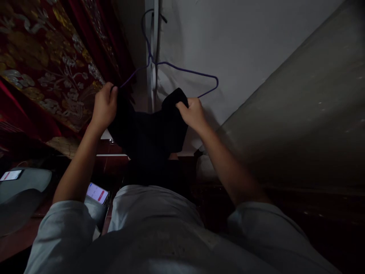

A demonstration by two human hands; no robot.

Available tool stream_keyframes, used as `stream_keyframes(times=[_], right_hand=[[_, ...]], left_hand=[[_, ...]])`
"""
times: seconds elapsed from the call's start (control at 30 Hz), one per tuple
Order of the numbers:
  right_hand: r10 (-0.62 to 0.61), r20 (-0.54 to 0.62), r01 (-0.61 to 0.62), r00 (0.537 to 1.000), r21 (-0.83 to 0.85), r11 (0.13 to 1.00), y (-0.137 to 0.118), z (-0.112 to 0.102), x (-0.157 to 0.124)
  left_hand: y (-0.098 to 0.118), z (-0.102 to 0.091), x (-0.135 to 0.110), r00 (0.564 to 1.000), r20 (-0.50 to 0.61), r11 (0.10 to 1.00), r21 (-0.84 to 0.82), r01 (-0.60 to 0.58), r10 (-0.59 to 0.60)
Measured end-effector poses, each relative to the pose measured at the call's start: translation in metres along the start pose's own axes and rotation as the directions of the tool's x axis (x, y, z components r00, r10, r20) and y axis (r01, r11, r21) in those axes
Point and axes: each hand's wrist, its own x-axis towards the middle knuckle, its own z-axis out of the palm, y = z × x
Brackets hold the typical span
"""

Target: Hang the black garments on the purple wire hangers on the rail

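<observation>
A black garment point(148, 133) hangs in front of me, partly on a thin purple wire hanger point(182, 70) whose hook goes up to a vertical pipe. My left hand point(104, 106) is closed on the garment's left shoulder where the hanger's left arm enters the cloth. My right hand point(192, 112) pinches the right shoulder of the garment just below the hanger's right end, which sticks out bare. The lower part of the garment falls into shadow against my grey shirt.
A red and gold patterned curtain point(48, 57) hangs at the left. A white wall point(242, 38) is behind the hanger, a grey slanted surface point(299, 114) at the right. Two lit phones, one phone point(97, 193) and another phone point(10, 175), lie at the lower left.
</observation>
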Motion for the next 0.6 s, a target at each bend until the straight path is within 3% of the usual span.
stream_keyframes(times=[0.1, 0.17, 0.3, 0.37, 0.43, 0.5, 0.6], right_hand=[[-0.042, -0.099, 0.046, 0.994, 0.035, 0.998, 0.013, 0.006, 0.014], [-0.114, -0.226, 0.128, 0.967, 0.044, 0.991, 0.021, 0.004, 0.024], [-0.257, -0.492, 0.282, 0.832, -0.024, 0.959, 0.030, -0.019, 0.035], [-0.290, -0.549, 0.296, 0.784, -0.080, 0.952, 0.033, -0.036, 0.037], [-0.293, -0.516, 0.273, 0.805, -0.115, 0.955, 0.038, -0.051, 0.040], [-0.235, -0.421, 0.210, 0.876, -0.107, 0.972, 0.043, -0.065, 0.047], [-0.110, -0.229, 0.111, 0.967, -0.010, 0.994, 0.049, -0.084, 0.057]], left_hand=[[-0.003, -0.002, 0.010, 0.996, -0.048, 0.997, -0.015, -0.070, 0.069], [-0.003, -0.005, 0.011, 0.992, 0.027, 0.993, -0.008, -0.121, 0.121], [0.003, -0.013, 0.011, 0.987, 0.125, 0.995, 0.016, -0.103, 0.101], [0.007, -0.017, 0.013, 0.985, 0.156, 0.997, 0.014, -0.082, 0.079], [0.011, -0.021, 0.017, 0.972, 0.230, 0.998, 0.007, -0.057, 0.054], [0.013, -0.024, 0.022, 0.958, 0.288, 1.000, -0.026, 0.018, -0.009], [0.010, -0.027, 0.026, 0.957, 0.263, 0.985, -0.090, 0.148, -0.119]])
